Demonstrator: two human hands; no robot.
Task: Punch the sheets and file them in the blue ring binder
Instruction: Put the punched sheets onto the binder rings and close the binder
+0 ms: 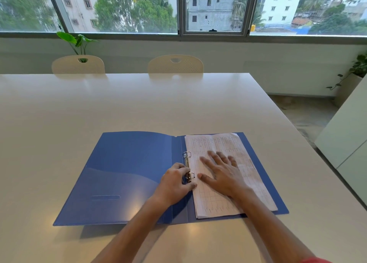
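Note:
The blue ring binder (127,169) lies open and flat on the white table (139,107). A stack of printed sheets (214,201) sits on its right half, threaded on the metal rings (187,155). My right hand (220,173) presses flat on the sheets with fingers spread. My left hand (174,183) has its fingers curled around the lower ring of the ring mechanism (190,177), thumb against the paper edge. No hole punch is in view.
Two cream chairs (175,65) stand at the table's far side under a wide window. A leafy plant (76,42) rises behind the left chair. A white cabinet (349,135) stands off the table's right edge.

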